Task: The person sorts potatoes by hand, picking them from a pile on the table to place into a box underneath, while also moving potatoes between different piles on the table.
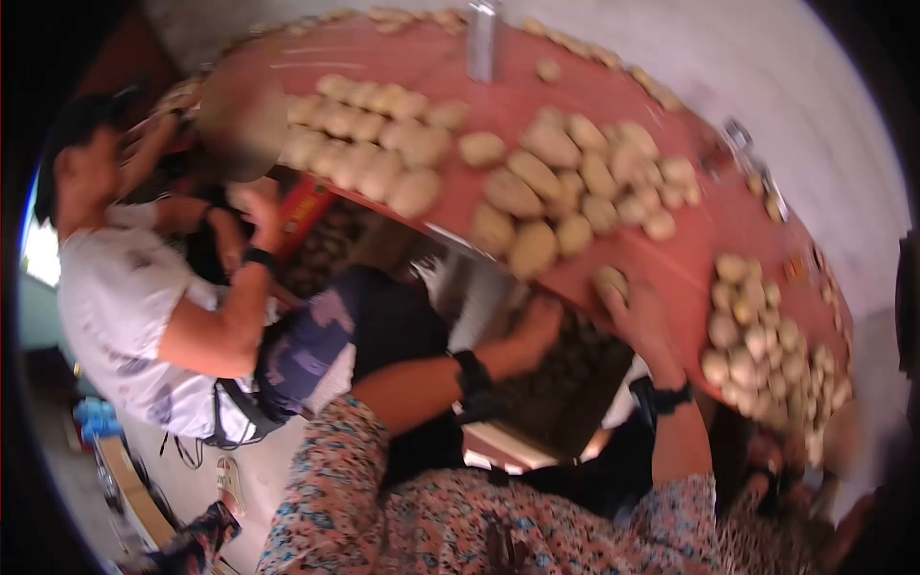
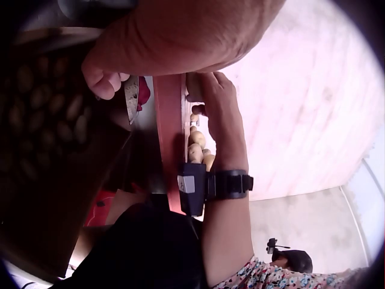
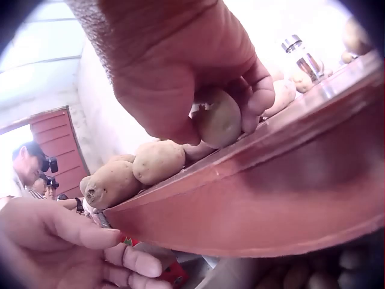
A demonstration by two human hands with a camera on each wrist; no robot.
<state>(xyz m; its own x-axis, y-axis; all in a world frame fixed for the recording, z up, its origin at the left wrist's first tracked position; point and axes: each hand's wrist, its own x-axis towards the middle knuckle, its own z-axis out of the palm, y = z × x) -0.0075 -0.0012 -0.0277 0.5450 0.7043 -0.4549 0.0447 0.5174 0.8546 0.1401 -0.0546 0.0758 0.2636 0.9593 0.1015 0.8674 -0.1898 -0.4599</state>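
Note:
My right hand (image 1: 649, 321) grips a potato (image 3: 220, 122) between thumb and fingers, low over the edge of the red table (image 1: 671, 257). In the right wrist view, its thumb lies on one side of the potato and the fingers on the other. My left hand (image 1: 533, 335) hangs below the tabletop, over a box of potatoes (image 2: 54, 108). Its fingers (image 3: 129, 260) are loosely bent and hold nothing. A loose pile of potatoes (image 1: 565, 187) lies on the table just beyond both hands.
Neat rows of potatoes (image 1: 359, 134) lie at the left, and smaller potatoes (image 1: 752, 335) at the right. A clear, metal-topped container (image 1: 484, 43) stands at the back. Another person (image 1: 163, 297) sits at my left beside a red box (image 1: 307, 206).

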